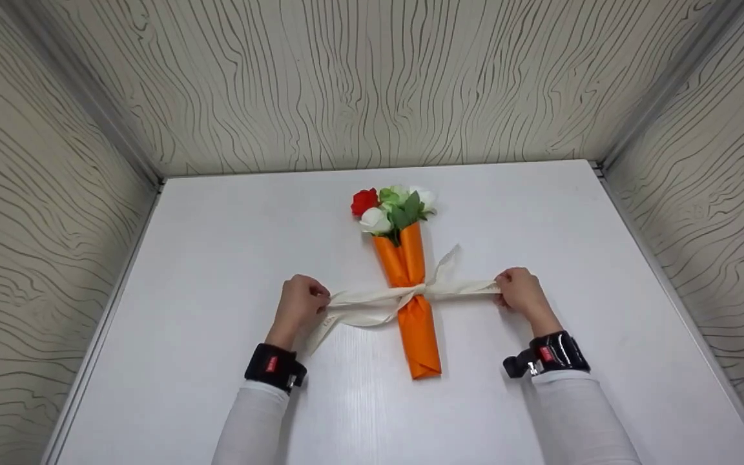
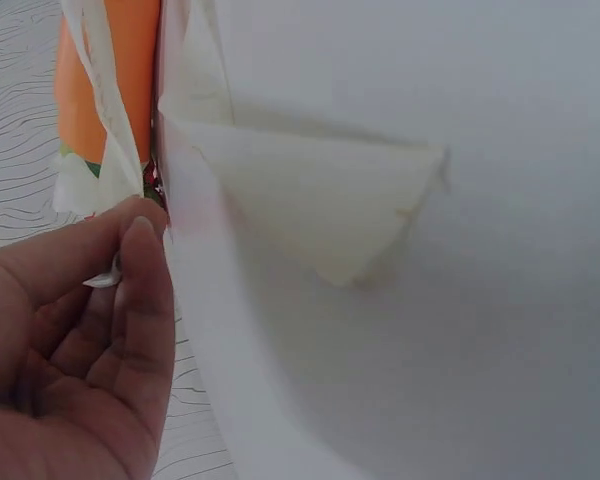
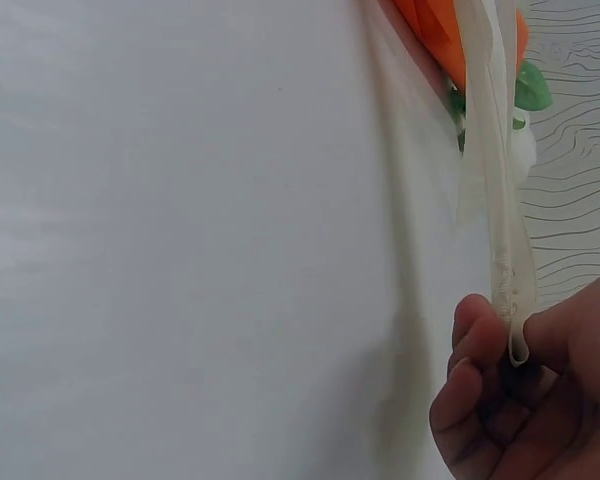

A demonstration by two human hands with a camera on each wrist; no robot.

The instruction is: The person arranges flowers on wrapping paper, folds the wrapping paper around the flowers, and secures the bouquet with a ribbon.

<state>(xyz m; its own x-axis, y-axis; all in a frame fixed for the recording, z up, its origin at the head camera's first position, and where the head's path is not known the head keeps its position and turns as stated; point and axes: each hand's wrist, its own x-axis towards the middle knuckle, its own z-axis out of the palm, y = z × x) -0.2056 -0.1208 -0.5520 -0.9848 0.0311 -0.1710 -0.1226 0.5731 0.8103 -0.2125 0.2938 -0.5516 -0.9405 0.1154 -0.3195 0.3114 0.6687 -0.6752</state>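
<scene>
A bouquet in orange wrapping paper (image 1: 420,336) lies on the white table, with red, white and pale green flowers (image 1: 375,221) at its far end. Round its narrow middle runs a cream ribbon (image 1: 365,296), knotted at the front. My left hand (image 1: 299,301) pinches a stretch of the ribbon on the left between thumb and fingertips. On the other side my right hand (image 1: 519,290) pinches a folded loop of ribbon (image 3: 518,340). Both stretches are drawn out nearly straight. One loose ribbon end (image 2: 330,200) hangs near my left hand; another tail (image 1: 446,263) points up beside the knot.
The white table (image 1: 204,232) carries the bouquet in its middle. Wood-grain patterned panels (image 1: 359,84) stand behind it and at both sides, joined by grey corner posts. Each wrist wears a black strap (image 1: 271,365) with a small camera.
</scene>
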